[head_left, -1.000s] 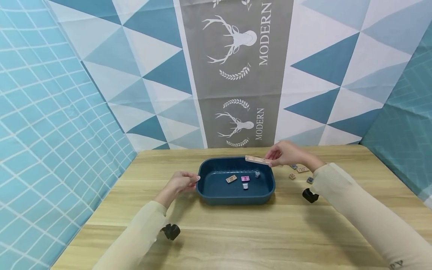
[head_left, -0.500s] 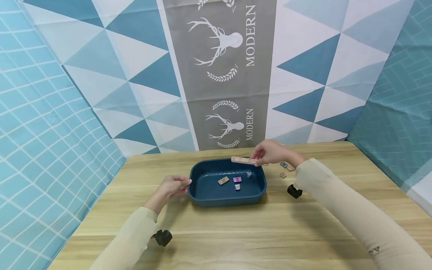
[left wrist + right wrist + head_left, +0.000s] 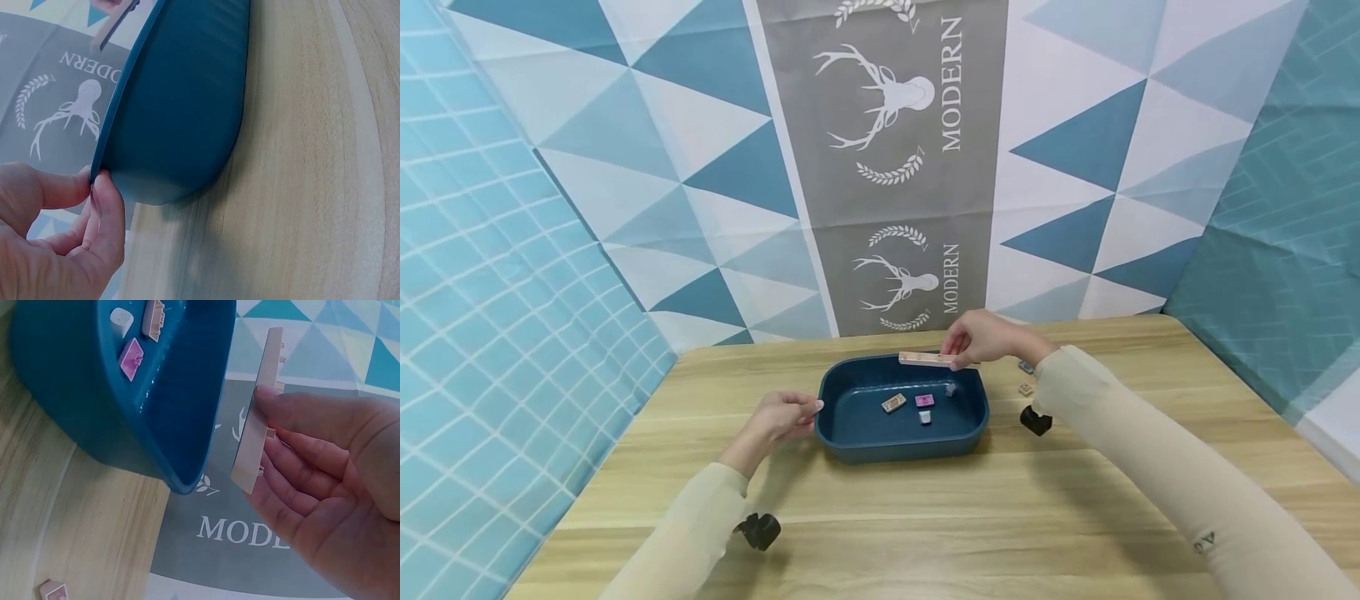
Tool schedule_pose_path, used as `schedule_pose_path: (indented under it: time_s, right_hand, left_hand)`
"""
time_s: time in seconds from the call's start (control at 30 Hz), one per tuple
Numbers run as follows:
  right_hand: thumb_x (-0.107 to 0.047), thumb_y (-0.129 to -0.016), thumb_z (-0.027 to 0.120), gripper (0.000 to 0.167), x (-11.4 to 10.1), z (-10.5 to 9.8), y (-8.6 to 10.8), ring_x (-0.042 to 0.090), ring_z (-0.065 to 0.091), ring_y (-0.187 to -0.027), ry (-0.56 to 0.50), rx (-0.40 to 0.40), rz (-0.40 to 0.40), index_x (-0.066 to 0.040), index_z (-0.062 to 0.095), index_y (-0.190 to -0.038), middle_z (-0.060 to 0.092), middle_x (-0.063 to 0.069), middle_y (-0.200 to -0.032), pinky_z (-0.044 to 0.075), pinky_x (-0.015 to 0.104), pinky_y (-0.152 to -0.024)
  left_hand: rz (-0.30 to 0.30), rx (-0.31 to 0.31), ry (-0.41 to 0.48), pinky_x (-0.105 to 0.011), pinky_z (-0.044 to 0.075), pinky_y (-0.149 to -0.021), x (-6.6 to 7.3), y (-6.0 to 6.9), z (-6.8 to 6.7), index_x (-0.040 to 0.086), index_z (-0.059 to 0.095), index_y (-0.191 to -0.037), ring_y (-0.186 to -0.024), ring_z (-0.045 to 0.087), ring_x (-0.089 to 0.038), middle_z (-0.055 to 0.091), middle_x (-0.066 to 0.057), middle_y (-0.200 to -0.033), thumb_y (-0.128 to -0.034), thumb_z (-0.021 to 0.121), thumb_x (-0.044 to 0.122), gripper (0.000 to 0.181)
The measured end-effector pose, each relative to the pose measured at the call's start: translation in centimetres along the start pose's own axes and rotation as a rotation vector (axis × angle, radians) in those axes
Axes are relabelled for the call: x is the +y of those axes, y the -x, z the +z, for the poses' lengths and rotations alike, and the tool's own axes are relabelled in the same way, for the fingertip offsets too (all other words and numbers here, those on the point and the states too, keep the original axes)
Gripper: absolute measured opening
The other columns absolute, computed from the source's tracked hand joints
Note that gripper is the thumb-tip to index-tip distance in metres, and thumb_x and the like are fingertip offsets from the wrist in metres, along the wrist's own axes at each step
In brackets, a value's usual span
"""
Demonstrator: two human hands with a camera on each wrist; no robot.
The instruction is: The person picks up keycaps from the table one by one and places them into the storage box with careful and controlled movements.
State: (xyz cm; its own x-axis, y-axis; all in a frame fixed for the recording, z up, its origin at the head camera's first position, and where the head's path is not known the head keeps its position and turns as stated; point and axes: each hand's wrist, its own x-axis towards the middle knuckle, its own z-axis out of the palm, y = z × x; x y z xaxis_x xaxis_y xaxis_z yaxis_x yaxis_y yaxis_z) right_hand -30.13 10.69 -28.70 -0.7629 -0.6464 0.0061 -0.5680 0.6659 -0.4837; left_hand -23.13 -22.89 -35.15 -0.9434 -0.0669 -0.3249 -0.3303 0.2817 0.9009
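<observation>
My right hand (image 3: 988,337) pinches a long beige spacebar keycap (image 3: 917,359) above the far right rim of a dark blue basin (image 3: 902,452). In the right wrist view, small stems show along the underside of that keycap (image 3: 251,447), between thumb and fingers. At the basin's left end, my left hand (image 3: 778,418) grips the rim between thumb and fingers; the left wrist view shows this pinch on the basin wall (image 3: 181,94). Inside the basin lie a tan keycap (image 3: 893,403), a pink keycap (image 3: 924,401), a white keycap (image 3: 925,417) and a small pale keycap (image 3: 951,389).
On the wooden table (image 3: 880,525) right of the basin are a beige keycap (image 3: 1026,389) and a blue-grey keycap (image 3: 1026,367), partly near the right forearm. A black wrist mount (image 3: 1036,420) hangs below the right sleeve. A patterned cloth (image 3: 887,208) rises behind the table.
My right hand has moved a little left over the basin, carrying the spacebar keycap. My left hand stays on the rim. The head view has shifted, moving the scene left.
</observation>
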Motion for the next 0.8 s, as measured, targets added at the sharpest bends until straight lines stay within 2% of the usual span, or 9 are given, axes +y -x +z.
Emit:
schedule_pose_path:
  time_s: [0.2,0.4,0.8]
  right_hand:
    - [-0.009,-0.081,0.076,0.016,-0.9,0.1,-0.8,0.012,0.063,-0.077,0.013,0.001,0.018,-0.004,0.073,-0.095,0.071,0.008,-0.089,0.058,0.026,-0.073]
    - [-0.009,-0.081,0.075,0.014,-1.3,0.4,-1.1,0.012,0.063,-0.077,0.02,-0.01,0.019,-0.004,0.072,-0.095,0.071,0.008,-0.089,0.058,0.025,-0.071]
    - [-0.012,-0.081,0.075,0.012,-1.6,0.8,-2.3,0.012,0.06,-0.075,0.063,-0.001,0.02,-0.007,0.073,-0.092,0.07,0.006,-0.086,0.055,0.022,-0.069]
  left_hand:
    - [0.003,-0.005,0.012,-0.018,0.056,-0.067,-0.1,0.2,-0.3,-0.012,0.053,-0.122,-0.07,0.056,-0.006,0.058,-0.001,-0.084,-0.0943,0.06,0.009,0.035]
    - [-0.005,-0.003,0.01,-0.022,0.058,-0.072,0.0,0.2,-0.2,-0.011,0.055,-0.12,-0.07,0.056,-0.007,0.057,-0.002,-0.083,-0.0941,0.06,0.009,0.034]
    - [0.01,-0.006,0.016,-0.016,0.056,-0.064,-0.1,0.1,-0.2,-0.012,0.055,-0.119,-0.069,0.057,-0.005,0.058,0.0,-0.081,-0.094,0.06,0.008,0.033]
